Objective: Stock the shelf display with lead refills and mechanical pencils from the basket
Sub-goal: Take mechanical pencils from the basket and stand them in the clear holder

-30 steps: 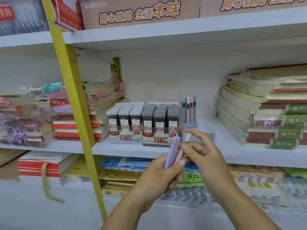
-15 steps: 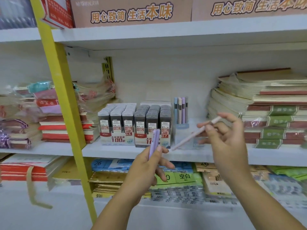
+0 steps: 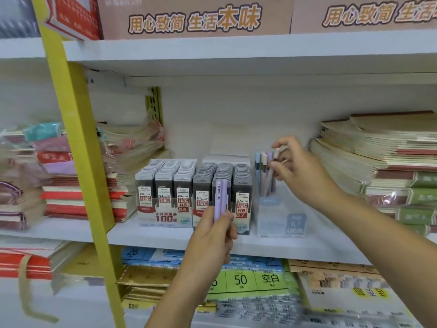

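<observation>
My left hand grips a purple mechanical pencil upright in front of the lead refill boxes on the middle shelf. My right hand reaches to the clear pencil display and pinches a pale pink pencil near its top, its tip down among the few pastel pencils standing at the display's back. The basket is out of view.
Stacks of notebooks fill the shelf to the right of the display. Wrapped booklets lie to the left behind a yellow upright post. Paper packs sit on the shelf below; cardboard boxes stand above.
My right hand moved the pink pencil from in front of the shelf up into the back of the clear display. My left hand rose slightly with the purple pencil.
</observation>
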`<act>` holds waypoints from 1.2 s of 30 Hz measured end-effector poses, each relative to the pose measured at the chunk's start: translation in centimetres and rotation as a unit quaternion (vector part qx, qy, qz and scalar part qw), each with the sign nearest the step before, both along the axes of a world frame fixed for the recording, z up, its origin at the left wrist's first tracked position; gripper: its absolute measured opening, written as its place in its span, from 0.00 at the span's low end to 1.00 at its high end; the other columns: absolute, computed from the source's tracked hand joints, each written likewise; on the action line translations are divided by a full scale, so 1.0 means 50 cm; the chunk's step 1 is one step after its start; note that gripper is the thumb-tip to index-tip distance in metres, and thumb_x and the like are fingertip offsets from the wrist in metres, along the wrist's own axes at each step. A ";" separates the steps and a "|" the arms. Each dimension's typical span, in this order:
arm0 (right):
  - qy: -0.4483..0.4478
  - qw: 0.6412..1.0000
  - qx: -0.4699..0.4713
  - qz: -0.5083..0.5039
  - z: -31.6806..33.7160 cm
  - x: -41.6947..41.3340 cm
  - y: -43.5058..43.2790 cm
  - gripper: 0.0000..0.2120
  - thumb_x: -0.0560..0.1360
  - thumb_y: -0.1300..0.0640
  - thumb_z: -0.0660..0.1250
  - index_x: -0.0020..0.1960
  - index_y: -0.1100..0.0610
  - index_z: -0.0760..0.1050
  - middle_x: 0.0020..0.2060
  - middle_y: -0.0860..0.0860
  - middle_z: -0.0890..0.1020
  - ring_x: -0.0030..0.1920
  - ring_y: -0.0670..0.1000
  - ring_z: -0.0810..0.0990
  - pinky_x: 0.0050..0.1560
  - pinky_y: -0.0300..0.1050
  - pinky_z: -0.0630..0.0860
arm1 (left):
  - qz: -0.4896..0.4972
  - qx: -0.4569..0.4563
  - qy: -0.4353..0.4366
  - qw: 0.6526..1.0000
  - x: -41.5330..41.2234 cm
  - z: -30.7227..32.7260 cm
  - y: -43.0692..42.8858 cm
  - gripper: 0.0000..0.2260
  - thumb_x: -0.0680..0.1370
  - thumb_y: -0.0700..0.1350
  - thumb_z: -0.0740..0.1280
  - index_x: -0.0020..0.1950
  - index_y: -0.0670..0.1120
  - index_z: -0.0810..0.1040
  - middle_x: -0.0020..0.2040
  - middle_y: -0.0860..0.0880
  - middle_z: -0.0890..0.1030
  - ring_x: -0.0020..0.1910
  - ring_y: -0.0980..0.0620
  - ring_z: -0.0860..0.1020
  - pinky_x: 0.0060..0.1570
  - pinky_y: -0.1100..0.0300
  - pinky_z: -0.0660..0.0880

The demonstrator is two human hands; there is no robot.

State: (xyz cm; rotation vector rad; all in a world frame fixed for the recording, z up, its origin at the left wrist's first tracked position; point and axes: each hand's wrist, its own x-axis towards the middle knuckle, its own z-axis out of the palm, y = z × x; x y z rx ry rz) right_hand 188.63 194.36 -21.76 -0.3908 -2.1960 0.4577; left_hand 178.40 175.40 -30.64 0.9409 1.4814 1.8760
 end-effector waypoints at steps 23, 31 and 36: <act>0.029 0.947 -0.250 0.202 -0.018 0.026 -0.158 0.10 0.75 0.61 0.70 0.54 0.50 0.78 0.36 0.51 0.85 0.37 0.46 0.82 0.40 0.32 0.75 | -0.093 0.025 0.033 0.995 0.019 0.029 -0.015 0.10 0.83 0.52 0.63 0.51 0.56 0.84 0.36 0.51 0.78 0.27 0.57 0.68 0.26 0.67 0.65; -0.031 0.935 -0.314 0.164 -0.024 0.105 -0.120 0.06 0.72 0.67 0.71 0.47 0.59 0.78 0.41 0.53 0.85 0.42 0.50 0.85 0.44 0.39 0.81 | 0.006 0.046 0.007 0.999 -0.001 0.042 -0.053 0.05 0.75 0.47 0.71 0.47 0.53 0.86 0.41 0.46 0.86 0.25 0.58 0.66 0.23 0.67 0.63; -0.162 0.982 -0.025 0.097 -0.005 0.103 -0.152 0.03 0.73 0.51 0.71 0.45 0.43 0.82 0.39 0.36 0.82 0.42 0.37 0.79 0.42 0.29 0.73 | 0.026 0.048 0.089 0.995 0.009 0.064 -0.052 0.04 0.74 0.51 0.71 0.45 0.56 0.86 0.37 0.49 0.85 0.24 0.58 0.65 0.23 0.67 0.64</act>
